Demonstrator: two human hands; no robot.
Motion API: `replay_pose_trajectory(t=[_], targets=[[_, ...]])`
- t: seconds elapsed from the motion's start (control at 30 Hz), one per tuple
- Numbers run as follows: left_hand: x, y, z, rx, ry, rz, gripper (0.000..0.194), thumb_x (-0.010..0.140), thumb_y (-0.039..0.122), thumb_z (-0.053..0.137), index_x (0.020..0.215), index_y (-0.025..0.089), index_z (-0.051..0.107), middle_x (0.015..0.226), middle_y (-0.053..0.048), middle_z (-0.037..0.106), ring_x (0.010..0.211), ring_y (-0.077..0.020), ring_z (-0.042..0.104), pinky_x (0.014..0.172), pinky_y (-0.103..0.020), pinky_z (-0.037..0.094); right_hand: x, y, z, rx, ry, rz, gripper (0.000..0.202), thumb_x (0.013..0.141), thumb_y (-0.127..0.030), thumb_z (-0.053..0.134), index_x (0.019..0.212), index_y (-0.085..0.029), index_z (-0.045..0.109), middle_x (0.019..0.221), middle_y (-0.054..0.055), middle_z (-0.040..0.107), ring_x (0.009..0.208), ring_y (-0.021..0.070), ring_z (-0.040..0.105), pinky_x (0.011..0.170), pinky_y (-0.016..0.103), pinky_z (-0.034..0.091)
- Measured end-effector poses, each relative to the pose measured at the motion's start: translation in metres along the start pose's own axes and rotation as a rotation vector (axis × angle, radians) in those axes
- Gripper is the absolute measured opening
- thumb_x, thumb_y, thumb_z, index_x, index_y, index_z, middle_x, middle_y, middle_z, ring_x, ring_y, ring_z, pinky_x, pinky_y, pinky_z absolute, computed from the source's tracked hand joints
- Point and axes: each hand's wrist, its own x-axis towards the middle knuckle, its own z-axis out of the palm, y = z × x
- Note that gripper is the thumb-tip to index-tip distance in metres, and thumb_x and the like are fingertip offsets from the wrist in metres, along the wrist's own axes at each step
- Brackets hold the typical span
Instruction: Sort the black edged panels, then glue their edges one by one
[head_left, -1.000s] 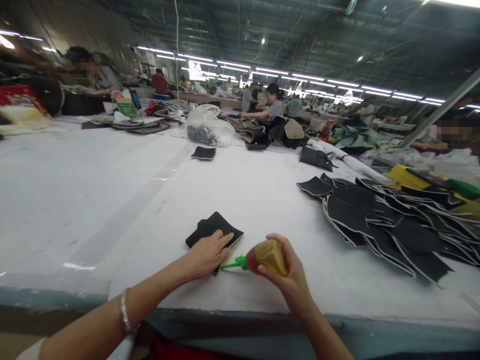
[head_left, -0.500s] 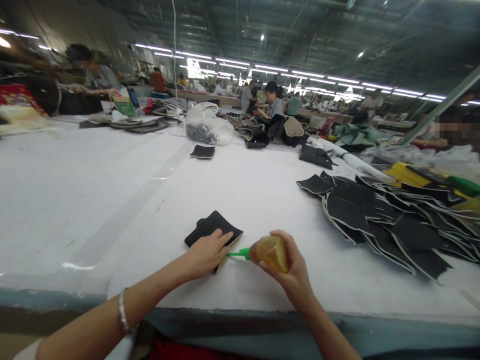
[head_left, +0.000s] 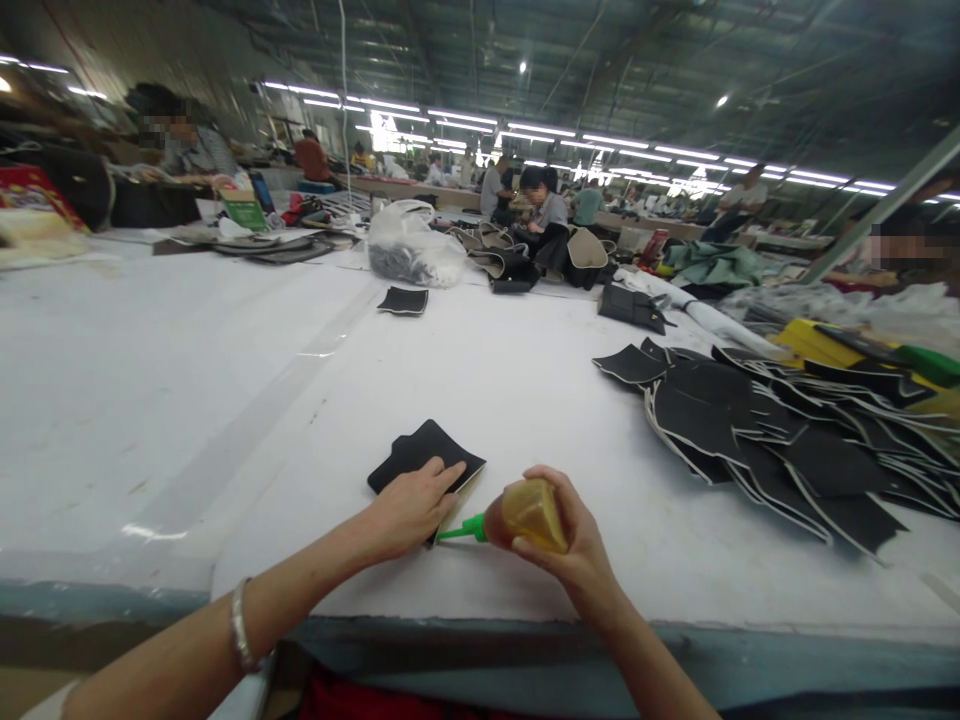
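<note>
My left hand (head_left: 414, 505) lies on a black leather-like piece (head_left: 425, 446), fingers stretched out across its right part and hiding some of it. A pale edge shows along the piece's right side. My right hand (head_left: 581, 545) is closed around a squeeze bottle (head_left: 534, 515) of amber liquid, tilted on its side. Its green nozzle (head_left: 471, 528) points left, with the tip at the lower corner of the piece, just below my left fingers. Whether liquid is coming out, I cannot make out.
Overlapping black pieces with pale edges (head_left: 750, 420) are heaped at right. Farther back on the white table (head_left: 225, 350) are a small black piece (head_left: 403, 301), a folded black item (head_left: 631, 308) and a clear plastic bag (head_left: 416, 245). Other people work beyond.
My right hand has brought the bottle left and slightly down, so the nozzle tip slid along the piece's edge toward its lower corner. My left hand stays on the piece.
</note>
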Motion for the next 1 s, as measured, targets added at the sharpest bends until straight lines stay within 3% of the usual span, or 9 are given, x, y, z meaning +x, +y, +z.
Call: replay_pose_trajectory(t=[0.27,0.43,0.63,0.8,1.0], targets=[[0.001,-0.001,-0.001,0.007,-0.018,0.007,0.057,0.094,0.034,0.022,0.147,0.017,0.035,0.119,-0.013,0.053,0.095,-0.0244,0.062,0.087,-0.036,0.047,0.01,0.008,-0.014,-0.108,0.181,-0.066,0.056,0.071,-0.04,0.078,0.117,-0.025,0.051,0.112,0.004,0.056,0.099,0.0217,0.057,0.089,0.034,0.047],[0.002,-0.001,0.0,0.011,-0.016,0.004,0.057,0.094,0.034,0.022,0.146,0.017,0.036,0.118,-0.012,0.053,0.092,-0.0239,0.062,0.086,-0.037,0.047,0.008,0.01,-0.014,-0.042,0.034,-0.024,0.058,0.071,-0.04,0.078,0.119,-0.025,0.051,0.115,0.005,0.057,0.103,0.0231,0.057,0.091,0.034,0.047],[0.001,0.005,-0.005,-0.021,-0.048,-0.015,0.057,0.094,0.035,0.022,0.147,0.017,0.035,0.121,-0.012,0.052,0.094,-0.0232,0.062,0.084,-0.035,0.047,0.017,0.015,-0.021,-0.113,0.274,-0.084,0.056,0.07,-0.041,0.078,0.117,-0.024,0.052,0.11,0.004,0.057,0.096,0.0216,0.057,0.089,0.035,0.049],[0.002,0.004,-0.005,-0.016,-0.047,-0.014,0.058,0.094,0.035,0.021,0.148,0.017,0.033,0.118,-0.012,0.052,0.092,-0.0246,0.062,0.085,-0.038,0.046,0.011,0.014,-0.017,-0.078,0.13,-0.089,0.056,0.071,-0.036,0.079,0.119,-0.026,0.051,0.113,0.004,0.06,0.103,0.0228,0.059,0.089,0.034,0.049],[0.001,0.002,-0.003,-0.035,-0.046,-0.015,0.058,0.094,0.036,0.02,0.148,0.018,0.033,0.118,-0.011,0.052,0.092,-0.0235,0.062,0.084,-0.036,0.046,0.013,0.017,-0.02,-0.105,0.241,-0.136,0.056,0.072,-0.035,0.078,0.119,-0.026,0.049,0.115,0.005,0.059,0.103,0.0227,0.059,0.09,0.037,0.05]])
